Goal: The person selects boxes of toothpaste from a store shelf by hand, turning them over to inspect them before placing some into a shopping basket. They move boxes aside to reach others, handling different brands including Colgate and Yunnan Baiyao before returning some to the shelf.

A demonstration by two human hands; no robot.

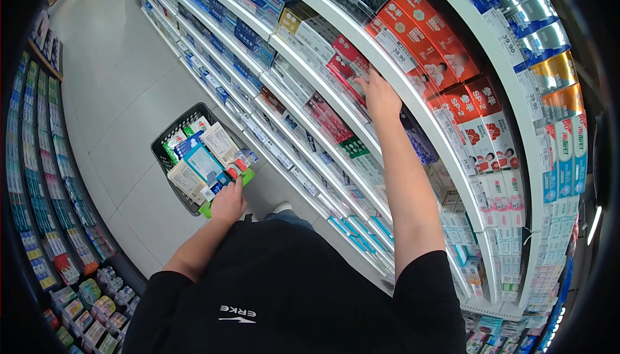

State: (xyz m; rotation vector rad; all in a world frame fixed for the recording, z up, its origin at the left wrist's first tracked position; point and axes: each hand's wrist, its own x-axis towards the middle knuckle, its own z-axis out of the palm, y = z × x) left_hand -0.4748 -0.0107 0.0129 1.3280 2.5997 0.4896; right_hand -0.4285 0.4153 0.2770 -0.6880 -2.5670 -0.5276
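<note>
Shop shelves curve past on both sides, with a pale floor between them, as I watch from far off. What I take to be the step in hand is a reach to the shelf. My right hand is in among the packs, and the red box lies right by its thumb. The thumb sticks out to one side, but the other fingertips are partly hidden, so I cannot tell if they pinch anything. I think the next move calls for a firm hold, then a slow pull out. The white shelf edge runs close above those fingers and leaves little room. Orange boxes stand just over them, and purple boxes sit just under the wrist.

My left hand has its fingers curled round the green handle of the basket. Past those fingers, cream boxes and a teal box fill it, packed tight together.
</note>
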